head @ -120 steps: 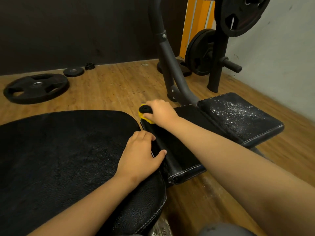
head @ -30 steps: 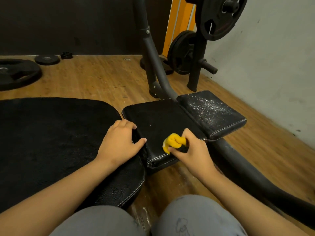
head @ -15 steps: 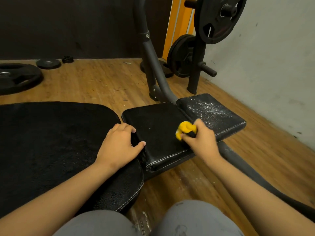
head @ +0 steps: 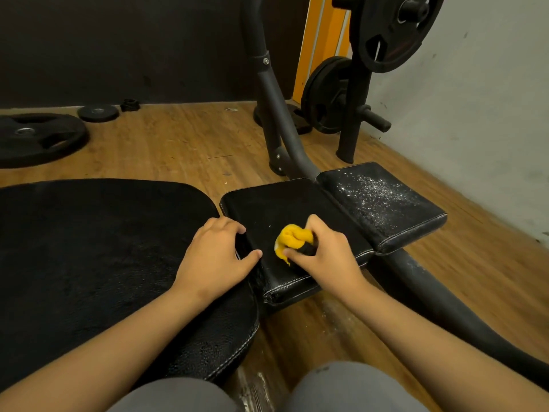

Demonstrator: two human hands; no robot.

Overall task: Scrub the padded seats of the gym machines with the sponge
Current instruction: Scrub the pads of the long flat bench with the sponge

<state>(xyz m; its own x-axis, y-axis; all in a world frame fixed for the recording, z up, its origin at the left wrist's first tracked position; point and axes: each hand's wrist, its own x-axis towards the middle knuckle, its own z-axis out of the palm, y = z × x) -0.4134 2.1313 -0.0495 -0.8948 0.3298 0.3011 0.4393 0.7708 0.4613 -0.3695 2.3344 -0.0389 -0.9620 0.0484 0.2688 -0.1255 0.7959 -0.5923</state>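
Left hand [head: 214,254] palm-down, fingers bent; right hand [head: 323,254] curled in a grip.

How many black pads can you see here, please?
3: a big pad at left, under the left hand; a middle pad, under the sponge; a speckled pad at right. Others may be out of view.

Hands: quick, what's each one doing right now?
Left hand: open, resting on the large black pad's edge.
Right hand: closed, gripping the yellow sponge.

I'm looking at a gym: weight plates [head: 35,138] on the wood floor [head: 178,144], padded bench [head: 89,263], plate rack [head: 353,108].
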